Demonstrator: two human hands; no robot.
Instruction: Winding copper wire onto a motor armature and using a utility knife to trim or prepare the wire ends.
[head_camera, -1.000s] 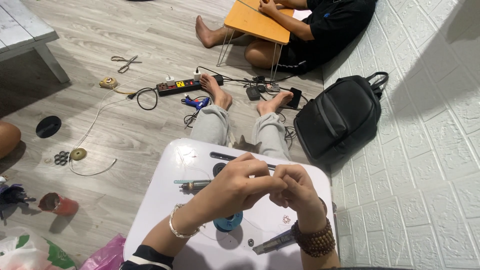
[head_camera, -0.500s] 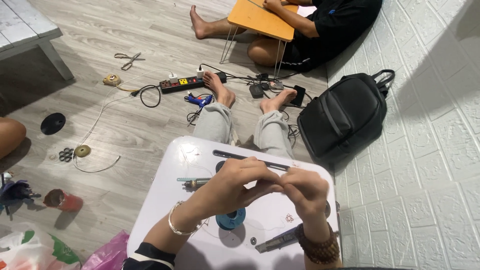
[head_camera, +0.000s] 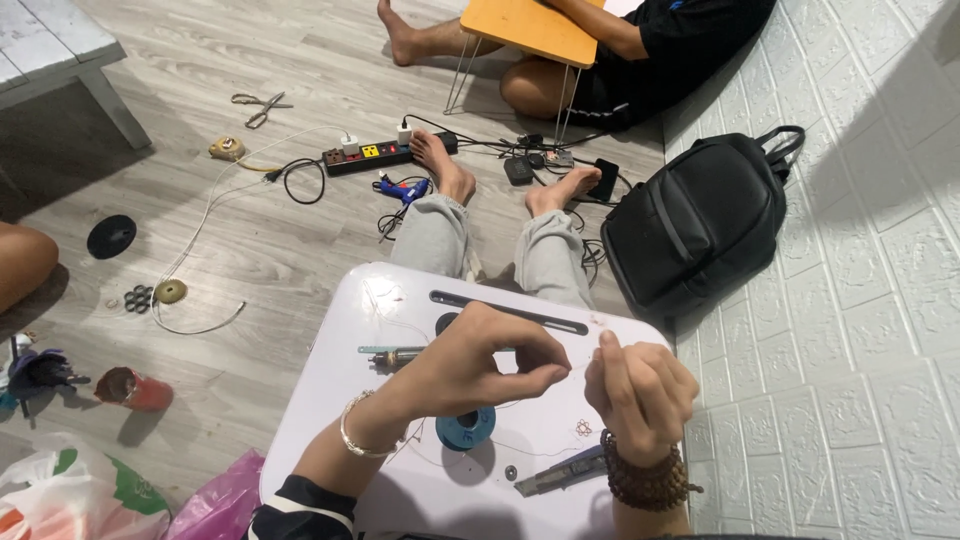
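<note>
Above the white lap bench (head_camera: 330, 370), a thin pale wire (head_camera: 585, 362) runs between both hands: left hand (head_camera: 480, 360) pinches it at the fingertips, right hand (head_camera: 640, 390) grips it in a loose fist. Below sit a blue spool (head_camera: 466, 428), a small wire flower (head_camera: 583, 428) and a grey utility knife (head_camera: 560, 472). Soldering iron (head_camera: 385, 352) lies left. Wooden floor: black power strip (head_camera: 375, 155), black backpack (head_camera: 700, 220).

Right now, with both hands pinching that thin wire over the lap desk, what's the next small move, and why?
Probably draw the hands a little apart to tension the wire. The left hand and right hand each pinch it between fingertips above the white desk, and the short span between them looks slack. More wire trails loosely toward the blue spool.
</note>
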